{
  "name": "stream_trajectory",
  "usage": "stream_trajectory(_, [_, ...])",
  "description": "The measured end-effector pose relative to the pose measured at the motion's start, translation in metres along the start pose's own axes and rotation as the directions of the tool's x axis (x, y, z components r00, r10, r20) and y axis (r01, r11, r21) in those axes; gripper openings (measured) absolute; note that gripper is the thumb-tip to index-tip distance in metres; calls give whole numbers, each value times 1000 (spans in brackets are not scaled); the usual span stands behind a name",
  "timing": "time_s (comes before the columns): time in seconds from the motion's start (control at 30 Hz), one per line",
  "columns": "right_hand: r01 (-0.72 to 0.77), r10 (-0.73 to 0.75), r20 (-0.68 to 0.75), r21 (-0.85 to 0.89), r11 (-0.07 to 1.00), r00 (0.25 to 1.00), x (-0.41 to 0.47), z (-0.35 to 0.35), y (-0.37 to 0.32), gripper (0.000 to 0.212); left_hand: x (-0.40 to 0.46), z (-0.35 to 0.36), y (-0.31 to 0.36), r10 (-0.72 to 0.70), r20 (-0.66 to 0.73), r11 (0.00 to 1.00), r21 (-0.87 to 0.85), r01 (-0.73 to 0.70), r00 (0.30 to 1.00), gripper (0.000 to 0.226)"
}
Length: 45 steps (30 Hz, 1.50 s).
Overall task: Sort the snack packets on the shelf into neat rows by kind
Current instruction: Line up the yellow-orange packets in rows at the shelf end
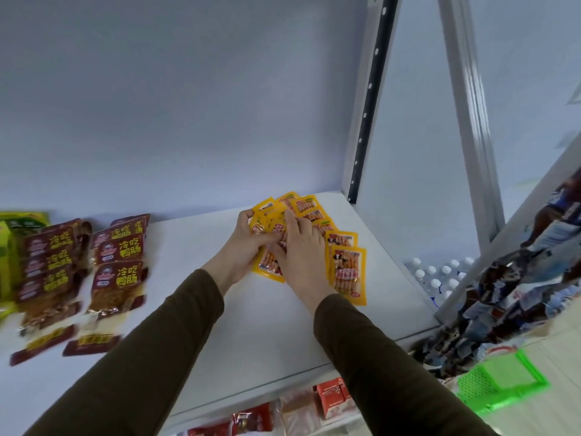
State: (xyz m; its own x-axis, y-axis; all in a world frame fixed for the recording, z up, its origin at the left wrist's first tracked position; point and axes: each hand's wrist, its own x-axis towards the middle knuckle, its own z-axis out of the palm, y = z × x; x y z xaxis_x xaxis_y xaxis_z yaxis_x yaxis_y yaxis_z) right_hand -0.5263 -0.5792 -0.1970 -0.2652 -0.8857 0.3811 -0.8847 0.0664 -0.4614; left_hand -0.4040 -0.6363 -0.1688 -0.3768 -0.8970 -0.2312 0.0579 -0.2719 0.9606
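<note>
Several yellow snack packets [347, 272] lie fanned out in an overlapping row toward the back right of the white shelf [251, 325]. My left hand [248, 243] grips a bunch of these yellow packets from the left side, fingers curled round them. Over the same bunch lies my right hand [298, 250], whose fingers reach forward and press on the top packets. At the shelf's left, two rows of dark red packets [116, 275] with yellow lettering overlap front to back. The packets under my hands are partly hidden.
Green packets [12, 247] sit at the far left edge. A perforated upright post [367, 102] bounds the shelf on the right. Below the shelf edge are red boxes [333, 398], and to the right stand bottled water [440, 278] and a green basket [500, 385].
</note>
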Motion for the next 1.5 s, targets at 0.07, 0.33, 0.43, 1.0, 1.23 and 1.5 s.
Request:
stream_trajectory(0.07, [16, -18, 13, 94, 995, 1000, -2, 3, -8, 73, -6, 1, -5, 1, -48, 999, -40, -3, 999, 73])
stream_trajectory(0.33, [-69, -98, 258, 568, 820, 961, 16, -24, -32, 110, -32, -47, 27, 87, -127, 991, -94, -99, 988, 77])
stream_trajectory(0.43, [-356, -84, 454, 788, 502, 887, 24, -29, -53, 92, -42, -66, 48, 96, -135, 994, -39, -102, 986, 92])
stream_trajectory(1.0, [-593, 40, 614, 739, 319, 788, 28, 49, -138, 34, -66, -107, 21, 27, -320, 996, -69, -52, 947, 36])
stream_trajectory(1.23, [-627, 123, 632, 687, 367, 765, 45, 81, -166, 30, -56, -123, 23, 62, -421, 990, 137, -4, 905, 44])
stream_trajectory(1.5, [-303, 114, 408, 434, 848, 906, 43, 88, -172, 44, -49, -135, 24, 10, -506, 949, 277, 152, 862, 96])
